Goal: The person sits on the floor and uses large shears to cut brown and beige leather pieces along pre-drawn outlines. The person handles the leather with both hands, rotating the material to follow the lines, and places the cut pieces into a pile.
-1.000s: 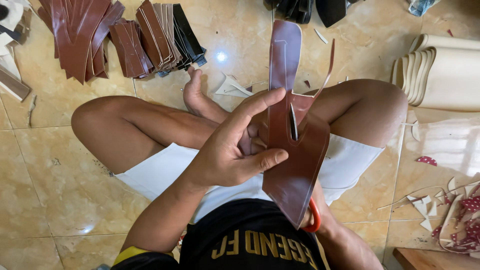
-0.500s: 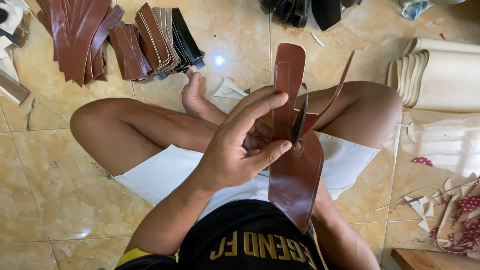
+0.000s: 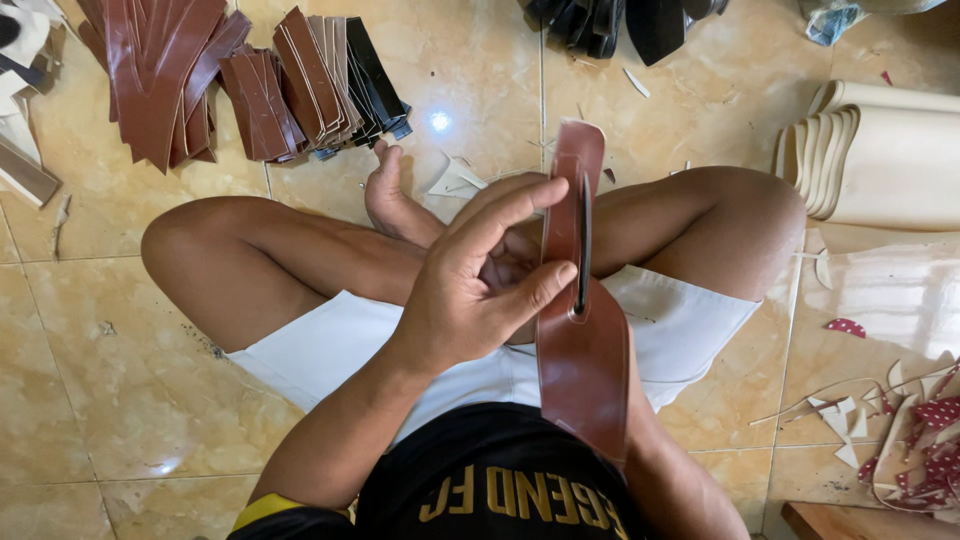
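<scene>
Brown leather, a long slit strap piece (image 3: 580, 330), stands upright over our crossed legs. We pinch its left edge with our left hand (image 3: 480, 290), thumb and fingers closed on it. Our right hand sits hidden behind the strap; we cannot tell its grip. Beyond the strap, stacked brown strips (image 3: 180, 80) lie on the tiled floor (image 3: 90, 390).

Leather piece (image 3: 582, 350) over lap, left hand (image 3: 470, 290) beside; strip piles (image 3: 240, 80) ahead-left.
</scene>
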